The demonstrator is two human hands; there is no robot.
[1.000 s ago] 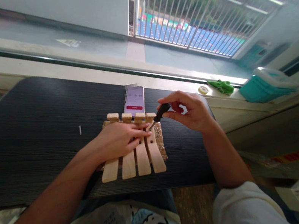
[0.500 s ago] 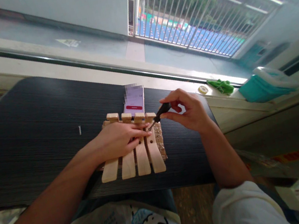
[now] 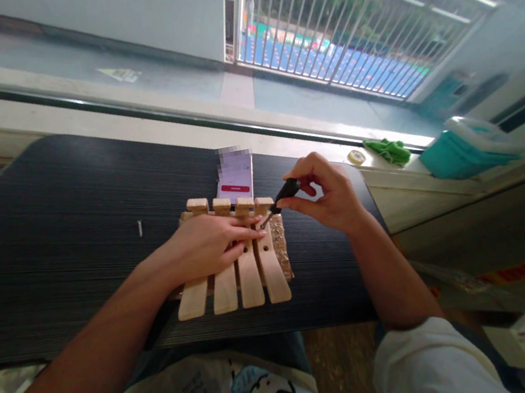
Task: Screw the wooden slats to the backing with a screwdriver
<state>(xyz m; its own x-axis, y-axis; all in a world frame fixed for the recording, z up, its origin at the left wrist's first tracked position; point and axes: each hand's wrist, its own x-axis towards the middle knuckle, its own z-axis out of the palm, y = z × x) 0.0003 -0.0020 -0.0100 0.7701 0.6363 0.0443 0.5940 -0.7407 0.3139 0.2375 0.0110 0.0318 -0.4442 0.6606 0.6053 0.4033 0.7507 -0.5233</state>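
A slatted piece of light wood (image 3: pixel 251 284), with several curved slats and round holes, lies in front of me on the dark table. My left hand (image 3: pixel 212 239) rests flat across the slats, its fingers stretched toward the rightmost one. In my right hand (image 3: pixel 325 192) is a black-handled screwdriver (image 3: pixel 287 192), pinched at the handle between thumb and fingers. Its shaft slants down to the left, and the tip meets the rightmost slat beside my left fingertips. Whether a screw sits under the tip is too small to tell.
Textured brown padding, perhaps cardboard (image 3: pixel 280 247), shows under the slats. Behind them leans a phone (image 3: pixel 235 181) with its screen lit. One screw (image 3: pixel 140 228) lies on the black table (image 3: pixel 72 243) at left. A tape roll (image 3: pixel 356 157), green cloth (image 3: pixel 389 151) and teal container (image 3: pixel 455 152) line the sill.
My right hand has shifted and turned slightly around the screwdriver handle. The left hand, slats and screw stay where they were.
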